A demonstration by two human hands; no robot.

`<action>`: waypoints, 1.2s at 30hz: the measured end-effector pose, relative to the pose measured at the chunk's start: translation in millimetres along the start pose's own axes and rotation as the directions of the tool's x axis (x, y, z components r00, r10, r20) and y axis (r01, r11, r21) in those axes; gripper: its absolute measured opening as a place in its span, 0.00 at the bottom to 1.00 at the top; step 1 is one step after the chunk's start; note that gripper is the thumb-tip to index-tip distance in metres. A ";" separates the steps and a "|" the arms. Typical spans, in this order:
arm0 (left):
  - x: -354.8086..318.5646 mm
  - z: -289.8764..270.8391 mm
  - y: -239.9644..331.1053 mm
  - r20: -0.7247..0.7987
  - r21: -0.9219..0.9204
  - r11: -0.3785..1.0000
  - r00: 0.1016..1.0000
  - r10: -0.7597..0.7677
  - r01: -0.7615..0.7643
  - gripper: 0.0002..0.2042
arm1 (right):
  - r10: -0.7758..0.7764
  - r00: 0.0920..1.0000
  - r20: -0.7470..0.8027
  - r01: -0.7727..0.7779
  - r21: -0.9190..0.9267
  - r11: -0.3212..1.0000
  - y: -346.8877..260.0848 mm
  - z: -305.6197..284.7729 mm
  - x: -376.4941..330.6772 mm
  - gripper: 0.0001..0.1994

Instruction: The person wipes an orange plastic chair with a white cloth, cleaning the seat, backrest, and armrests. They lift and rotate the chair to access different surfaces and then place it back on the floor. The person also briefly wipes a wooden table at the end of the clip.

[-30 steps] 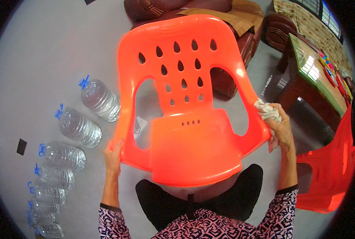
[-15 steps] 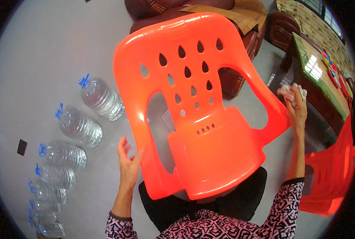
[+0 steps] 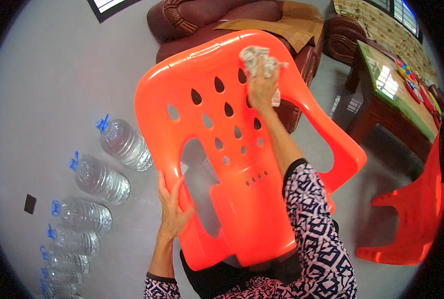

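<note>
An orange-red plastic armchair [image 3: 256, 209] with drop-shaped holes in its backrest fills the middle of the view, tilted a little. My left hand [image 3: 173, 209] grips its left armrest, thumb on the inner side and fingers along the outer edge. Over the upper right of the backrest, my right hand [image 3: 263, 92] presses a crumpled whitish cloth [image 3: 256, 56] flat to the plastic. That hand and forearm hide some of the holes and part of the right side of the seat.
Several large clear water bottles [image 3: 101, 179] with blue caps line the left. Behind the chair stands a brown leather sofa [image 3: 202, 30]. A wooden table [image 3: 389, 74] with a green-edged top is at right, and another red chair [image 3: 406, 209] below it.
My right hand has swung from beside the right armrest up and left onto the backrest with the cloth. My left hand has closed onto the left armrest. The view has shifted slightly.
</note>
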State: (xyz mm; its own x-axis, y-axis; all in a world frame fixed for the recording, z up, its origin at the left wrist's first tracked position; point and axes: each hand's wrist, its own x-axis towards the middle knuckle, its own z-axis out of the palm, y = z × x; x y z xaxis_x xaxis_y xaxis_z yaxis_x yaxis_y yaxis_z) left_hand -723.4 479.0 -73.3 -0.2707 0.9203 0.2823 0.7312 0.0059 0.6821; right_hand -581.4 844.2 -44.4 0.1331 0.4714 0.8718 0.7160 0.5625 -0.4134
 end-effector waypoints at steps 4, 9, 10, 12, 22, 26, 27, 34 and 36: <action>-12.1 -9.2 -5.5 0.025 -0.007 1.000 1.000 -0.019 0.020 0.31 | -0.165 0.966 0.198 0.150 0.088 0.985 -26.0 1.2 -75.9 0.36; -7.7 -7.3 -8.2 0.030 -0.011 1.000 1.000 0.003 -0.002 0.29 | -0.321 0.895 0.310 0.342 -0.016 0.940 -5.3 -21.5 -103.6 0.30; -8.4 -8.2 -8.7 0.012 -0.043 0.999 1.000 -0.008 0.009 0.30 | -0.335 0.863 0.377 0.376 -0.040 0.926 -4.7 -24.5 -110.1 0.30; -6.6 -6.4 -7.9 -0.019 -0.118 0.993 1.000 -0.017 0.014 0.32 | -0.325 0.891 0.316 0.347 -0.013 0.938 -2.3 -32.2 -122.1 0.31; -8.9 -3.3 0.2 -0.035 -0.110 0.992 0.997 -0.071 0.067 0.35 | -0.350 0.933 0.081 0.320 0.255 0.912 -124.3 -4.0 -58.8 0.27; -1.7 2.9 7.1 -0.020 -0.121 0.992 0.999 -0.035 0.032 0.33 | -0.297 0.953 0.054 0.296 0.030 0.955 -99.0 9.4 -46.6 0.27; -3.9 2.5 6.9 -0.021 -0.110 0.993 0.999 -0.047 0.045 0.33 | -0.299 0.953 0.057 0.298 0.030 0.954 -91.0 11.8 -59.5 0.27; -4.3 -0.9 -0.4 -0.036 -0.114 0.993 0.999 -0.032 0.027 0.30 | -0.267 0.932 0.244 0.307 -0.144 0.941 -40.7 -2.7 -140.3 0.30; -2.3 -1.2 -6.7 -0.051 -0.089 0.996 0.999 0.003 -0.008 0.30 | -0.269 0.926 0.265 0.301 -0.091 0.949 -36.4 -8.8 -148.1 0.29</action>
State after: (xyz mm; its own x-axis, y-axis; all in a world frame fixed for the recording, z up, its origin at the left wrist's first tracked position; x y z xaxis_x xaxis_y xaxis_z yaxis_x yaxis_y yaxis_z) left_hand -728.5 476.4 -77.7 -0.3001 0.8991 0.3187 0.6750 -0.0358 0.7369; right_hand -621.1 748.0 -156.2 -0.2505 0.4651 0.8491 0.7823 0.6139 -0.1055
